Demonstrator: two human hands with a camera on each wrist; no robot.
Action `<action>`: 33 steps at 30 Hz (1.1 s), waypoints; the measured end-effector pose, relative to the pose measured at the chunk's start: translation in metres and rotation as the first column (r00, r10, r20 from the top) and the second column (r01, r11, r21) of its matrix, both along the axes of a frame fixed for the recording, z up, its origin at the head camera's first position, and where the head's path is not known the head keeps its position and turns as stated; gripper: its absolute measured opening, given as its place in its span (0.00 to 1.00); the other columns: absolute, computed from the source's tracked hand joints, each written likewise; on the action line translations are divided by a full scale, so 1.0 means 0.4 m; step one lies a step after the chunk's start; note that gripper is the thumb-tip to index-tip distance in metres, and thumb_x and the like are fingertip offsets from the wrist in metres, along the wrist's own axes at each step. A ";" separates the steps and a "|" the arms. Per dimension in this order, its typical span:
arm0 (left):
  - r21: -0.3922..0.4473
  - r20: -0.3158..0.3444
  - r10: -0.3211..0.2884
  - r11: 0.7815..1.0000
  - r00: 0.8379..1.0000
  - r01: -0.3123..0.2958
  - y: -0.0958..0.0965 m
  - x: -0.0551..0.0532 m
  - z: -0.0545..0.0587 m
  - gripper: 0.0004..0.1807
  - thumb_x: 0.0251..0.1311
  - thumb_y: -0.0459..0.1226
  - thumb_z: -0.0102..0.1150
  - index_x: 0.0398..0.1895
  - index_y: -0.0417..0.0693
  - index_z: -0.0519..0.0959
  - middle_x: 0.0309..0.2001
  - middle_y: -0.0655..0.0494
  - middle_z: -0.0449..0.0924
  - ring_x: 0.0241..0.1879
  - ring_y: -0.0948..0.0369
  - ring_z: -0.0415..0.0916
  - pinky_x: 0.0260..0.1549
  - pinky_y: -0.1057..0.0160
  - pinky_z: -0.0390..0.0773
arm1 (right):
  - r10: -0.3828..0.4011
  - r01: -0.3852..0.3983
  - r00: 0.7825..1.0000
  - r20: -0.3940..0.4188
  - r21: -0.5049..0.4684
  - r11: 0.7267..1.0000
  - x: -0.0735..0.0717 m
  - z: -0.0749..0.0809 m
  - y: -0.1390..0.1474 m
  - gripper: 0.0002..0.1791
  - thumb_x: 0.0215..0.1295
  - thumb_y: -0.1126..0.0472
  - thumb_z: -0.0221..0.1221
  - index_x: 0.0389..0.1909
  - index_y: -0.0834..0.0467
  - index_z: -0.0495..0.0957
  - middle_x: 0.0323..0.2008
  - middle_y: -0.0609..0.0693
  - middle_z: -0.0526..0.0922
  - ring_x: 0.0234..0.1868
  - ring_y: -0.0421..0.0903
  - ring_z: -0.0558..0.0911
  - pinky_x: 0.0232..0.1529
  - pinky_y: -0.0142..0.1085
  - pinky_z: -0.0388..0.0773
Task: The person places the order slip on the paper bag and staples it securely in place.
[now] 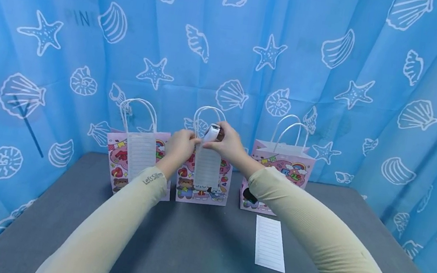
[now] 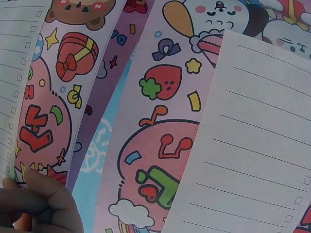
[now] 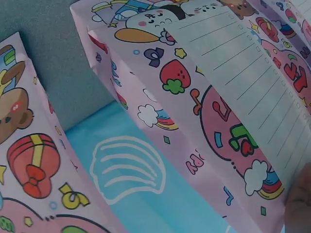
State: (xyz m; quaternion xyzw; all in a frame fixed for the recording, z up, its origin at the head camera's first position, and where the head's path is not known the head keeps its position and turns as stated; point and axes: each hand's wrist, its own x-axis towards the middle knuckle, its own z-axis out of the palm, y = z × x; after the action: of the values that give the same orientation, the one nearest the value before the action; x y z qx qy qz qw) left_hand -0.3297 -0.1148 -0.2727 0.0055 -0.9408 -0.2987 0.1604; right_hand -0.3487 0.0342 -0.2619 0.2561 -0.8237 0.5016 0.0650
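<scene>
Three pink cartoon-printed gift bags stand in a row. Both hands meet at the top edge of the middle gift bag, where a lined paper slip hangs down its front. My left hand pinches the slip's upper edge from the left. From the right, my right hand grips a small white stapler, its end pointing up, close to that edge. Curled fingers of the left hand show in the left wrist view; only a sliver of the right hand appears in the right wrist view.
The left gift bag carries a similar lined slip on its front. On the grey table, another lined slip lies before the right gift bag. A blue seashell curtain hangs behind.
</scene>
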 end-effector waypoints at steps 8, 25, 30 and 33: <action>0.005 0.014 -0.005 1.000 1.000 0.005 -0.001 -0.003 -0.008 0.16 0.70 0.46 0.53 0.28 0.45 0.76 0.24 0.53 0.73 0.23 0.59 0.69 0.24 0.64 0.65 | -0.048 0.053 0.998 -0.028 0.197 0.979 -0.004 0.004 -0.014 0.30 0.55 0.64 0.71 0.56 0.65 0.68 0.48 0.59 0.78 0.47 0.53 0.79 0.45 0.41 0.77; -0.002 -0.013 -0.022 1.000 1.000 0.022 -0.002 -0.001 -0.011 0.15 0.70 0.45 0.53 0.29 0.45 0.78 0.24 0.53 0.74 0.23 0.58 0.68 0.22 0.64 0.65 | -0.018 0.021 1.000 -0.013 0.244 0.970 -0.007 0.010 -0.016 0.31 0.54 0.68 0.70 0.58 0.66 0.68 0.46 0.60 0.79 0.45 0.54 0.79 0.45 0.42 0.77; 0.025 -0.002 -0.022 0.999 1.000 0.022 -0.008 -0.001 -0.011 0.16 0.69 0.45 0.53 0.29 0.44 0.78 0.25 0.52 0.74 0.23 0.59 0.67 0.22 0.64 0.64 | -0.031 0.045 0.998 -0.056 0.260 0.965 -0.004 0.010 -0.026 0.28 0.53 0.69 0.70 0.54 0.67 0.71 0.41 0.60 0.80 0.40 0.53 0.79 0.41 0.42 0.77; 0.027 -0.004 -0.030 0.999 1.000 0.030 -0.009 -0.002 -0.010 0.16 0.69 0.45 0.53 0.29 0.44 0.78 0.25 0.52 0.74 0.23 0.59 0.67 0.22 0.64 0.64 | -0.045 0.061 0.996 -0.072 0.238 0.969 -0.006 0.005 -0.029 0.27 0.53 0.69 0.70 0.53 0.66 0.71 0.39 0.59 0.79 0.39 0.53 0.79 0.39 0.41 0.77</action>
State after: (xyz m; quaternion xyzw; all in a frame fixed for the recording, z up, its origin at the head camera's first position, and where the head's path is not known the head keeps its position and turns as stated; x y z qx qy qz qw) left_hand -0.3305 -0.1184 -0.2768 -0.0067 -0.9363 -0.3140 0.1574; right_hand -0.3509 0.0225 -0.2600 0.2564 -0.8823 0.3877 0.0739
